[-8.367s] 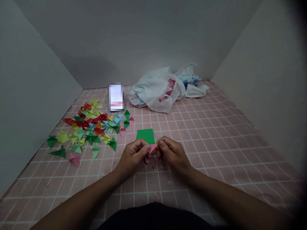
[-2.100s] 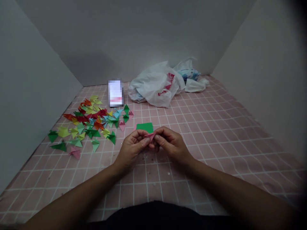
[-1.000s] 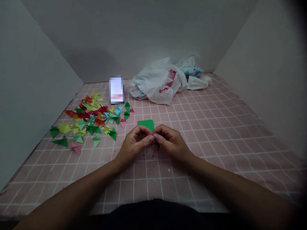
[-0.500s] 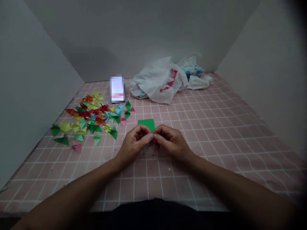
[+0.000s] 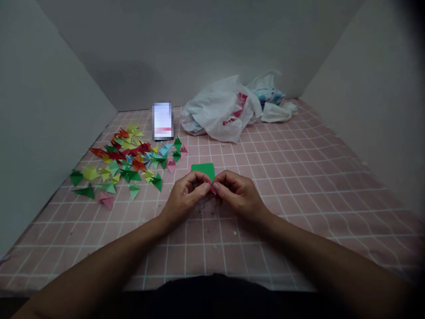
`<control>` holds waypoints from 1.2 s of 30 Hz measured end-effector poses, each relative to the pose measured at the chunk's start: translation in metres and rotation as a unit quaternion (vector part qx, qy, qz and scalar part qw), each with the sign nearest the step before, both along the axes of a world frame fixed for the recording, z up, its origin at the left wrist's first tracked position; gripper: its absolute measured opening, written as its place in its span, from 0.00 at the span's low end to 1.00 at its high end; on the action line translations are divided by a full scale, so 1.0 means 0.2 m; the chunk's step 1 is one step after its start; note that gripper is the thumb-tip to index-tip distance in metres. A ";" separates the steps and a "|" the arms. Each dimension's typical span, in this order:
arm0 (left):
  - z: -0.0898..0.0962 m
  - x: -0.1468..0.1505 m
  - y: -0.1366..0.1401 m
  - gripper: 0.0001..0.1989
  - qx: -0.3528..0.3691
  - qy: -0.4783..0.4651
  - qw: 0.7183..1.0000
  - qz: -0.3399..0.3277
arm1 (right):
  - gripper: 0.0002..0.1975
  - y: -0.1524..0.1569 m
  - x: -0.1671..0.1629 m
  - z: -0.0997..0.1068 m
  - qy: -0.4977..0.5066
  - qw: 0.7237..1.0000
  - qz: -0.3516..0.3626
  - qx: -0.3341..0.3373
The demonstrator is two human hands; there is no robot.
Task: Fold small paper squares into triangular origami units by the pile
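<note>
Between my two hands is a small folded piece of pink paper [image 5: 213, 189], mostly covered by the fingers. My left hand [image 5: 190, 190] pinches it from the left with thumb and forefinger. From the other side, my right hand [image 5: 237, 191] pinches it too, the fingertips almost meeting. Just behind the hands lies a green paper square [image 5: 203, 169] on the table, a pink edge showing at its left. To the left spreads a pile of folded paper cranes [image 5: 128, 155] in red, orange, yellow, green, blue and pink.
A phone [image 5: 162, 120] with a lit, blurred screen stands behind the cranes. White plastic bags [image 5: 219, 110] lie crumpled at the back, with a blue-patterned packet [image 5: 269, 96] to their right. A pink checked cloth [image 5: 299, 177] covers the table, and grey walls enclose it.
The fingertips have drawn slightly apart, and more of the pink paper shows between them. The cranes, phone and bags stay where they were; the view has shifted a little.
</note>
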State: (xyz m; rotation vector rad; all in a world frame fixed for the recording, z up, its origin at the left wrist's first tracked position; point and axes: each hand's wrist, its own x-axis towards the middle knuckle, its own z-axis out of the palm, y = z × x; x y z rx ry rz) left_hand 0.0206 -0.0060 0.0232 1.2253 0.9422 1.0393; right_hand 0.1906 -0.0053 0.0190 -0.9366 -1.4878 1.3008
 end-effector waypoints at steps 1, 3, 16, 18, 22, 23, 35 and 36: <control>0.00 0.00 0.00 0.07 -0.002 -0.004 1.000 -0.001 | 0.08 0.00 0.00 0.00 0.003 1.000 -0.003 0.000; 0.00 0.00 0.00 0.07 -0.005 -0.011 1.000 -0.001 | 0.08 0.00 0.00 0.00 0.013 1.000 -0.006 -0.006; -0.06 0.00 0.02 0.13 -0.081 -0.110 0.990 0.014 | 0.09 0.01 0.01 -0.01 0.094 0.993 0.034 -0.068; -0.06 0.01 0.03 0.14 -0.101 -0.128 0.986 0.019 | 0.09 0.02 0.01 -0.01 0.114 0.989 0.055 -0.077; -0.04 0.01 0.03 0.14 -0.124 -0.157 0.980 0.010 | 0.09 0.02 0.00 -0.01 0.134 0.985 0.075 -0.082; -0.04 0.01 0.03 0.14 -0.129 -0.163 0.978 0.005 | 0.09 0.02 0.00 -0.01 0.136 0.984 0.075 -0.082; -0.07 0.00 0.02 0.12 -0.044 -0.095 0.994 0.022 | 0.09 0.02 0.01 0.01 0.025 0.999 0.014 -0.035; -0.07 0.00 0.02 0.12 -0.031 -0.088 0.995 0.023 | 0.08 0.02 0.01 0.01 0.010 1.000 0.002 -0.019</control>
